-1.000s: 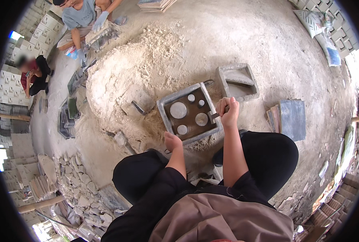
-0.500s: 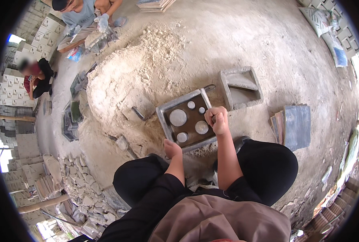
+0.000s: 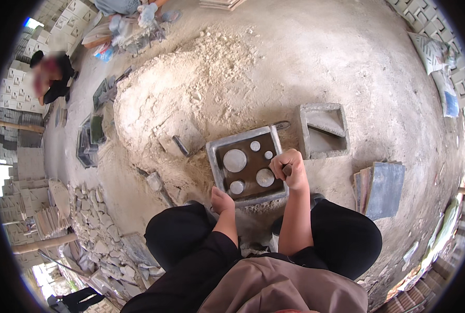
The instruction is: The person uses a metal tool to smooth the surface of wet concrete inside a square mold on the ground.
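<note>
A square grey mould (image 3: 249,136) lies on the ground between my knees. Inside it is a smooth brown surface with several pale round discs, the largest disc (image 3: 235,160) at upper left. My left hand (image 3: 222,200) is closed at the mould's near left corner, its fingertips partly hidden. Over the right rim, my right hand (image 3: 291,168) is in a fist around a dark handle (image 3: 287,169). Only the handle's rounded end shows; whatever is attached to it is hidden by my hand. A flat metal piece (image 3: 283,125) sticks out by the mould's far right corner.
Pale powder (image 3: 159,99) is heaped beyond and left of the mould, with a block (image 3: 183,138) and a hammer-like tool (image 3: 156,183) in it. A divided grey box (image 3: 324,151) stands to the right, near leaning flat boards (image 3: 386,190). A co-worker's gloved hands (image 3: 133,23) show at far left.
The view has shifted, so the mould sits lower and slightly to the right. My right fist has turned, exposing the handle's end. Dark-trousered legs now show at lower left.
</note>
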A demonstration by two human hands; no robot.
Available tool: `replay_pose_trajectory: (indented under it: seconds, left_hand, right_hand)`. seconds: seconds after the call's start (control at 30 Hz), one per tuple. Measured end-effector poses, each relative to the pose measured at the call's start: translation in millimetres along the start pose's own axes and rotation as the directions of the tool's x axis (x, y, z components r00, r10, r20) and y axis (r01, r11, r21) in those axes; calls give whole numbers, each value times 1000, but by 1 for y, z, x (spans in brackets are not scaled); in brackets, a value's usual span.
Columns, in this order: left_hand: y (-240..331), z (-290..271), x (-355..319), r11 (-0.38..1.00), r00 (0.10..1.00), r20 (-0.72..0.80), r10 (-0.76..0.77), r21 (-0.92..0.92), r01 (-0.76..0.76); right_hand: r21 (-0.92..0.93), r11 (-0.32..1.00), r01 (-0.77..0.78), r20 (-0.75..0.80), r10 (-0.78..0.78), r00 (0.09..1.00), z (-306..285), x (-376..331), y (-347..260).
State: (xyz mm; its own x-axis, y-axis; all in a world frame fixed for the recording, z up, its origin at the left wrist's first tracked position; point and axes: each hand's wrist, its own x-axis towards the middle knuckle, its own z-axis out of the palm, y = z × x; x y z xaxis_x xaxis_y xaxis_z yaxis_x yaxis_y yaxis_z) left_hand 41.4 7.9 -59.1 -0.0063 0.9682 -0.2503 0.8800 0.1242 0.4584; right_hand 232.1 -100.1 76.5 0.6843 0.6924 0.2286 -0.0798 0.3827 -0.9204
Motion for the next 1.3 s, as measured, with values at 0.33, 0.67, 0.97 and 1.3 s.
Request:
replay_pose_trajectory:
  seconds: [0.33,0.67,0.97,1.3]
  left_hand:
    - [-4,0,2,998,1000,21,-17,58,16]
    - [0,5,3,998,998,34,-46,46,44]
    - [-7,6,6,998,998,23,-57,30,56]
    - [-4,4,4,998,999,-42,20,-64,-23]
  right_hand:
    - [114,991,-68,140,51,989,9,17,-5]
    - [129,960,-250,360,190,913,6,44,6]
    - [171,872,-458,533,309,788,20,64,5]
    - [-31,972,-233,-155,226,962,36,49,37]
